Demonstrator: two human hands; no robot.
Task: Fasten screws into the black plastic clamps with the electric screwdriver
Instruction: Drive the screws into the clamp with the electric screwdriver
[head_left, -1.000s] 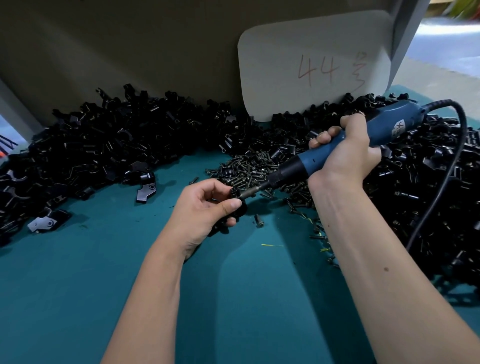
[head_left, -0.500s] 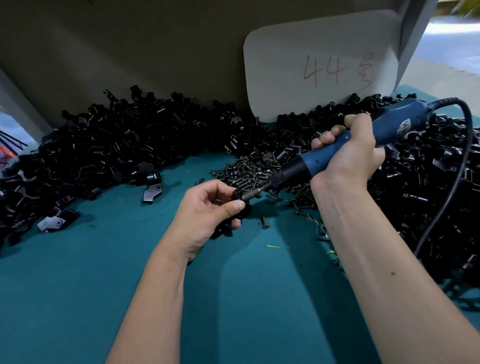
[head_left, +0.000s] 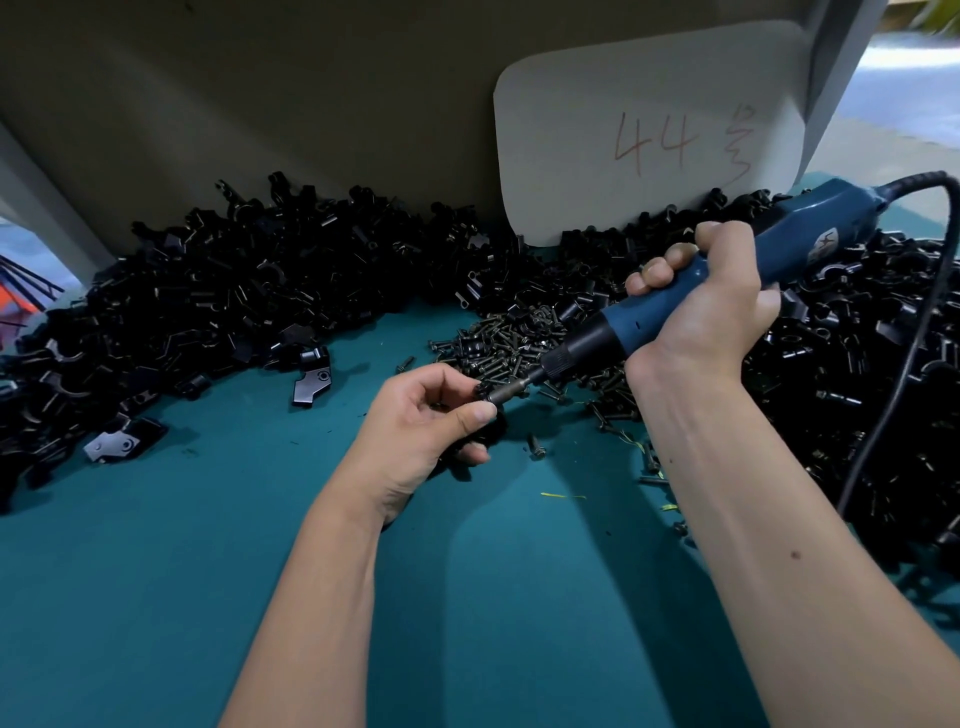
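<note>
Head view, clamp heaps (head_left: 218, 312), loose screws (head_left: 509, 343), card (head_left: 649, 130)

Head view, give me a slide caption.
Right hand drives electric screwdriver into clamp pinched by left hand.

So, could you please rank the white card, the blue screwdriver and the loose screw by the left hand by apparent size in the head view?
1. White card, largest.
2. Blue screwdriver; nearer the camera, so its margin is unsure.
3. Loose screw, clearly smallest.
</note>
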